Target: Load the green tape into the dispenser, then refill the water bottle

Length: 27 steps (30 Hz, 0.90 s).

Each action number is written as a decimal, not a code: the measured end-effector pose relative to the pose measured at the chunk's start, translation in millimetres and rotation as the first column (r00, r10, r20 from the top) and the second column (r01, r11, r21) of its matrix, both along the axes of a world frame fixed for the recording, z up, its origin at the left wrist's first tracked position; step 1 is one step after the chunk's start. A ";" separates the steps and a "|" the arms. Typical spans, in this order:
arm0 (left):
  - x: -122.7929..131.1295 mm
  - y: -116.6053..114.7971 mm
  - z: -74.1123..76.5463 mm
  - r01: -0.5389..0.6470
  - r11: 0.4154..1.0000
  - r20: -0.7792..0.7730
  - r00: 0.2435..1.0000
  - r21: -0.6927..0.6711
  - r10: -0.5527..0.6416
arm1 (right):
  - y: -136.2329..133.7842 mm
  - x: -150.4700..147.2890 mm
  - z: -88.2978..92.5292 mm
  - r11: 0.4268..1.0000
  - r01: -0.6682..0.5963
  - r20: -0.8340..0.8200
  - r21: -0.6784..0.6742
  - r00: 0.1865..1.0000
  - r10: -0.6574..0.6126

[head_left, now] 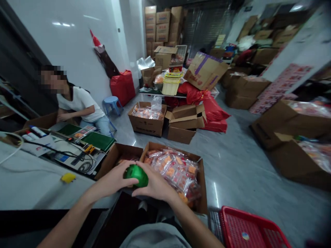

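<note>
Green shiny ball (137,175) is held between the left hand (111,181) and the right hand (155,184), just above a big cardboard box. Both hands are curved and closed around it, and it is touched by the fingers of both, so neither hand is wide open. Most of the ball can still be seen in the gap between the hands. Right under the hands, the big cardboard box (202,187) is filled with clear bags (176,172) of orange and red things. A smaller cardboard box (120,155) is set just beside it. At the bottom right, a red plastic basket (248,229) is seen near the right arm. On the left, a small yellow thing (68,177) is lying on a grey desk (43,186). Farther along the desk, black wires (84,166) and two green mats (98,141) are laid out. Past the desk, a person in a white shirt (79,105) is seated. A blue stool (111,103) and a red bag (123,88) are placed by the wall. Out on the shiny grey floor (227,162), an open box (146,119) is set down, and another box of bags (289,151) is seen on the right. Far back, brown boxes (160,27) are piled high.
</note>
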<state>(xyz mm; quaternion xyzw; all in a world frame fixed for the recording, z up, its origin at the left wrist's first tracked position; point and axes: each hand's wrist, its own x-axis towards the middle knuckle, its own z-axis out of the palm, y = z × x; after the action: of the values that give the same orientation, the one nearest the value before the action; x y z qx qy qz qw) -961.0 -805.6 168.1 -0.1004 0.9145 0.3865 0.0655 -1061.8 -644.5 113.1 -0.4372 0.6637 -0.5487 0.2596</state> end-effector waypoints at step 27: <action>-61.0 117.6 -34.3 0.389 0.889 -0.410 0.789 -0.243 -0.457 | 112.7 -10.5 -14.5 0.856 0.499 0.700 -0.136 0.660 -0.273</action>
<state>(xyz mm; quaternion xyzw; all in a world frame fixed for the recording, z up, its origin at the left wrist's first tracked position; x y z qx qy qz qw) -1022.1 -688.1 133.7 0.1965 0.9284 0.3066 -0.0737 -1072.4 -531.8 98.6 -0.0978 0.5099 -0.8081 0.2781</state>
